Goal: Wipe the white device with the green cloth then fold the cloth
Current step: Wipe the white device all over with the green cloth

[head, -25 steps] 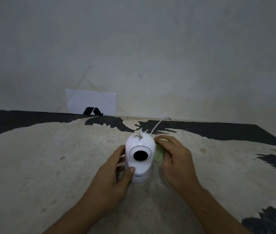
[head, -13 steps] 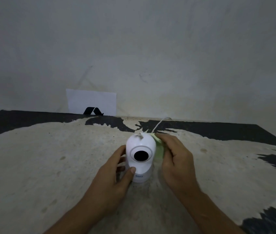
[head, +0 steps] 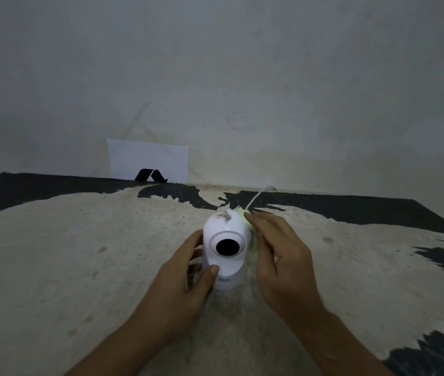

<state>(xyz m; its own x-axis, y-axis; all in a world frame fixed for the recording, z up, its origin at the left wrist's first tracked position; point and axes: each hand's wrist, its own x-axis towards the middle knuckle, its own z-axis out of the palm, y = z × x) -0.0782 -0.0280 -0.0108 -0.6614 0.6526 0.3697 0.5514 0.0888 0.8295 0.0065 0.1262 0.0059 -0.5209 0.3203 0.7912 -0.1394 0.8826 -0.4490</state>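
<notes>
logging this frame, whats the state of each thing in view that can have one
white device: upright on the table, dark grime on its top, lens facing the camera
green cloth: pressed against the device's right side, mostly hidden by the hand
left hand: gripping the device's base
right hand: holding the cloth to the device
white cable: trailing back toward the wall
white card: leaning on the wall

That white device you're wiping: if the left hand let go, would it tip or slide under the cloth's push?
Probably it would tip: the white device stands tall on a narrow base, and the green cloth presses high on its side. It may slide too; the plastic looks smooth. The left hand grips its base, and the cable behind could tug it.
</notes>
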